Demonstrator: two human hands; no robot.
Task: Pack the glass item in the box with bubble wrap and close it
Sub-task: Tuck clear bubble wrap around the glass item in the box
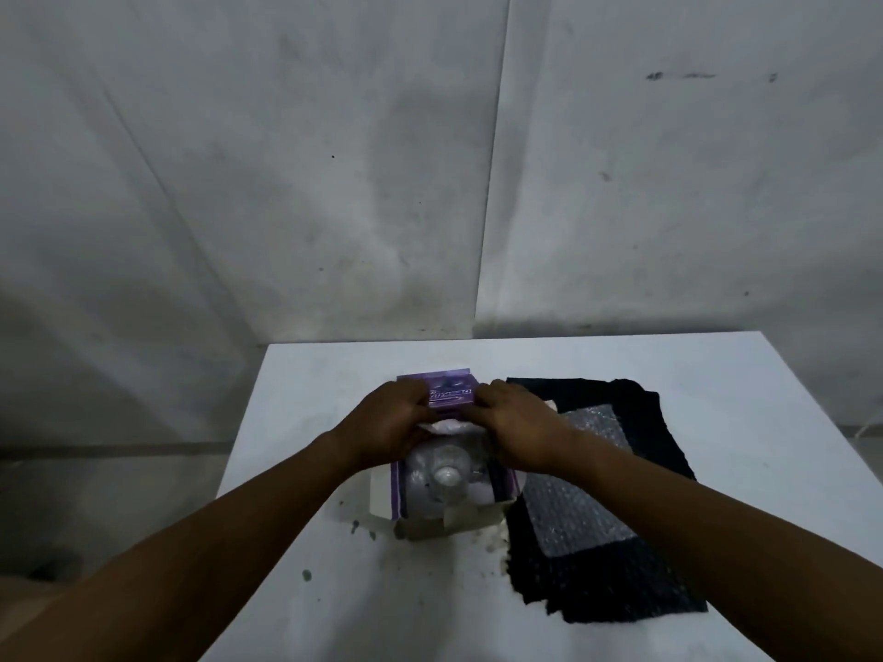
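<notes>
A purple and white cardboard box (449, 518) stands open on the white table (716, 375). Inside it lies a clear glass item (446, 475) wrapped in bubble wrap. The box's purple far lid flap (451, 394) is raised. My left hand (392, 422) grips the flap's left edge. My right hand (513, 422) grips its right edge. Both hands hover over the far half of the box, hiding part of the opening. The side flaps of the box stick out at left and right.
A black cloth (621, 585) lies right of the box, with a loose sheet of bubble wrap (573, 513) on it. Dark specks mark the table in front of the box. Grey walls stand behind the table.
</notes>
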